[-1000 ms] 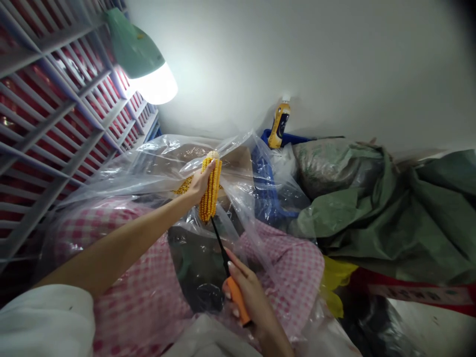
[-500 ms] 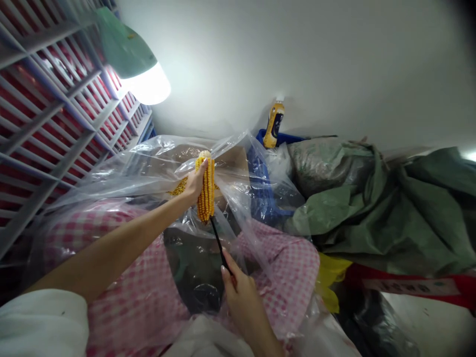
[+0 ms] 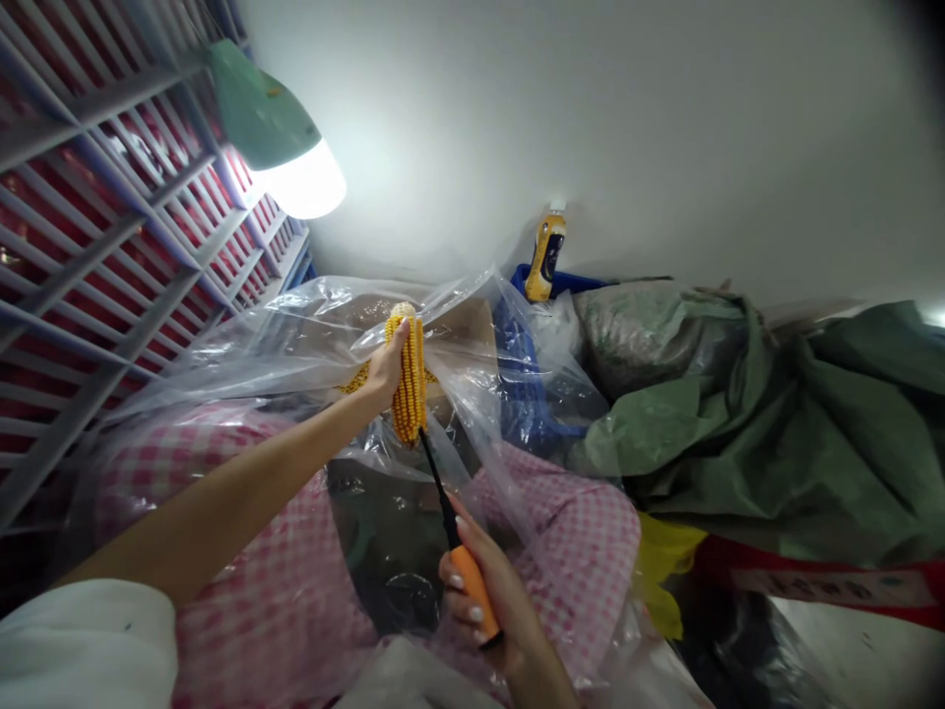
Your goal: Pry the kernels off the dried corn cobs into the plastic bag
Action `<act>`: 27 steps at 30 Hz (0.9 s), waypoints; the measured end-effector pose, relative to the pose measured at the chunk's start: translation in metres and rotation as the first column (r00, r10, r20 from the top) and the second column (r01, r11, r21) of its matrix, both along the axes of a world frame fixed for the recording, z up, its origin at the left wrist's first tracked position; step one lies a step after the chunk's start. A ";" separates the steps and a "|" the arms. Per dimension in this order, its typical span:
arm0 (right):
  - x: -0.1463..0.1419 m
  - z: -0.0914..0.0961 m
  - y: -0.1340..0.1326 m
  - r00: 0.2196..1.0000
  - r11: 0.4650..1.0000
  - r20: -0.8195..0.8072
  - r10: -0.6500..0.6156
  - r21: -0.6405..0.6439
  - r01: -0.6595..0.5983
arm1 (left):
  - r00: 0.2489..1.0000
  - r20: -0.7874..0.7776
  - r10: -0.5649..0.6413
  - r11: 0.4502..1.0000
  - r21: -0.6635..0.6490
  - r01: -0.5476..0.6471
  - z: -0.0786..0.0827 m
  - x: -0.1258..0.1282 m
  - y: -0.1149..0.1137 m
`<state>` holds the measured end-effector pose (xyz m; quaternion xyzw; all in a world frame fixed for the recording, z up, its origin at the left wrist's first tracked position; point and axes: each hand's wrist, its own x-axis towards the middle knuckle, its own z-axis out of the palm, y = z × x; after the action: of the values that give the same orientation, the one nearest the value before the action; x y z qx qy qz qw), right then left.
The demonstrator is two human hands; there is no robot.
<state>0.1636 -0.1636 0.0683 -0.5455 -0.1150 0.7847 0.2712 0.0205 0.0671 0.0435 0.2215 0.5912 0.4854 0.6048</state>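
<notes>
An ear of corn (image 3: 409, 389) with yellow kernels stands nearly upright, its pale end at the top. My left hand (image 3: 385, 372) is wrapped round its left side, thumb near the top. Below it, my right hand (image 3: 487, 581) grips a screwdriver-like tool (image 3: 472, 583) by its orange handle. The tool's thin black shaft slants up to the lower end of the ear; I cannot make out its tip. Loose yellow kernels (image 3: 355, 379) lie behind my left hand. Clear plastic sheeting (image 3: 251, 330) spreads around and under the corn.
A cardboard box (image 3: 472, 340) sits behind the plastic. To its right are a blue crate (image 3: 521, 379), a yellow bottle (image 3: 546, 256) and green cloth (image 3: 804, 423). A slatted plastic crate (image 3: 148, 212) stands on the left, beside a lit lamp (image 3: 270, 118). Pink checked fabric (image 3: 583, 527) covers my legs.
My right hand has turned over, so the orange handle now shows in its fingers. The shaft stays at the corn's lower end. My left hand keeps its hold; the view has shifted slightly.
</notes>
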 end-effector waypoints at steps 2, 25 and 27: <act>-0.011 0.001 -0.003 0.918 0.969 0.395 0.042 0.208 -0.134 | 0.999 0.015 0.030 0.999 -0.020 -0.030 -0.001 0.000 0.000; -0.019 0.001 -0.003 0.739 0.868 0.673 -0.028 0.383 -0.316 | 0.998 -0.042 -0.049 0.998 -0.049 0.047 -0.005 -0.002 0.000; -0.018 0.002 0.001 0.836 0.929 0.548 0.022 0.297 -0.220 | 0.999 -0.030 -0.030 0.998 -0.051 0.029 -0.002 -0.001 -0.001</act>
<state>0.1460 -0.1627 0.0707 -0.6773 -0.3576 0.5839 0.2692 0.0194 0.0666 0.0418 0.2224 0.6092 0.4579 0.6081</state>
